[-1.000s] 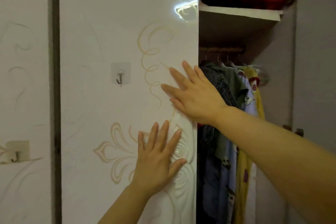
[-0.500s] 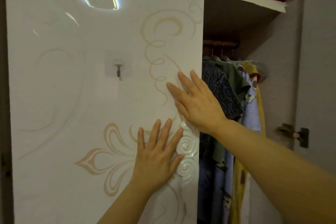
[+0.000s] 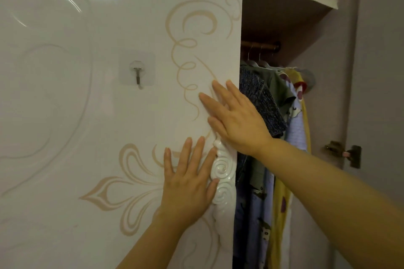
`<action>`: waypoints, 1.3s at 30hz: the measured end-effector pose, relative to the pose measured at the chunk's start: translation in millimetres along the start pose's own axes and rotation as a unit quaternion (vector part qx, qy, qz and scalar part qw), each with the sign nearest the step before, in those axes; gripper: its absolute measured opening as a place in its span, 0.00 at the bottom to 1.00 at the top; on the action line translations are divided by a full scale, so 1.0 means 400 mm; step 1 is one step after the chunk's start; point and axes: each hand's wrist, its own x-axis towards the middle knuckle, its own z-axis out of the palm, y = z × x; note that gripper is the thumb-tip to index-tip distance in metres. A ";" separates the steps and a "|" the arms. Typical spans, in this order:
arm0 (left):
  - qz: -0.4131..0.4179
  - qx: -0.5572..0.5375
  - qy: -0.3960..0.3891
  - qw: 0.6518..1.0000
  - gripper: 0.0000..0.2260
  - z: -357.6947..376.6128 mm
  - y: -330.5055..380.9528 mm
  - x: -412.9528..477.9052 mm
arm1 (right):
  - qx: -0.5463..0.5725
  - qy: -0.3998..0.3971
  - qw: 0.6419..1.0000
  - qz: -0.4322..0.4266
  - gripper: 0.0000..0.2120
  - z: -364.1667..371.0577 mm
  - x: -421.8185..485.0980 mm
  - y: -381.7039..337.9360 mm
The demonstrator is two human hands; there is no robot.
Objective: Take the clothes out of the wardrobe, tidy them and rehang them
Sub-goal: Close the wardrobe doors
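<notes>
While the glossy white door (image 3: 98, 126) of the wardrobe (image 3: 323, 76) fills most of the view, the step in hand looks like the very first one, clearing access, since nothing has been lifted out yet. The clothes (image 3: 273, 120) hang on hangers from the wooden rail (image 3: 260, 45) in the gap right of the door's edge: a dark knit, a green shirt, pale blue prints, something yellow. The right hand (image 3: 236, 116) lies flat near that edge and the left hand (image 3: 190, 183) lower, thumb touching the moulded scroll handle (image 3: 224, 170) — both hands released, fingers straight, grasping nothing. The next move, I judge, calls for getting the door clear — then reaching in for one hanger.
</notes>
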 end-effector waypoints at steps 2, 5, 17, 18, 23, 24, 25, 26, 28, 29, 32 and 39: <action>-0.010 -0.027 0.011 1.000 0.25 -0.016 0.024 0.014 | 0.005 -0.001 1.000 0.000 0.21 -0.030 -0.015 0.011; -0.005 -0.079 0.034 0.996 0.24 -0.043 0.082 0.051 | 0.009 0.028 0.999 0.041 0.19 -0.088 -0.067 0.038; 0.066 -0.300 0.044 0.951 0.23 -0.171 0.584 0.271 | -0.117 0.108 0.966 0.202 0.20 -0.490 -0.513 0.322; 0.075 -0.313 0.045 0.946 0.23 -0.184 0.634 0.291 | -0.130 0.119 0.963 0.203 0.19 -0.527 -0.550 0.347; 0.108 -0.373 0.074 0.919 0.22 -0.268 0.863 0.403 | -0.197 0.190 0.940 0.203 0.19 -0.697 -0.726 0.479; 0.112 -0.375 0.082 0.916 0.22 -0.289 0.903 0.429 | -0.202 0.198 0.936 0.211 0.19 -0.723 -0.758 0.507; 0.117 -0.376 0.091 0.915 0.22 -0.311 0.939 0.456 | -0.201 0.204 0.932 0.224 0.20 -0.744 -0.786 0.535; 0.123 -0.377 0.100 0.913 0.22 -0.336 0.974 0.487 | -0.197 0.209 0.927 0.241 0.21 -0.763 -0.815 0.563; 0.133 -0.378 0.121 0.908 0.23 -0.388 1.038 0.555 | -0.181 0.215 0.918 0.279 0.22 -0.786 -0.868 0.615; 0.137 -0.376 0.129 0.907 0.23 -0.414 1.069 0.591 | -0.175 0.216 0.914 0.294 0.22 -0.791 -0.893 0.638; 0.158 -0.350 0.132 0.914 0.23 -0.483 1.157 0.696 | -0.171 0.208 0.909 0.318 0.23 -0.784 -0.951 0.692; 0.273 -0.070 0.068 0.957 0.23 -0.477 1.230 0.787 | -0.075 0.169 0.921 0.344 0.21 -0.704 -0.982 0.721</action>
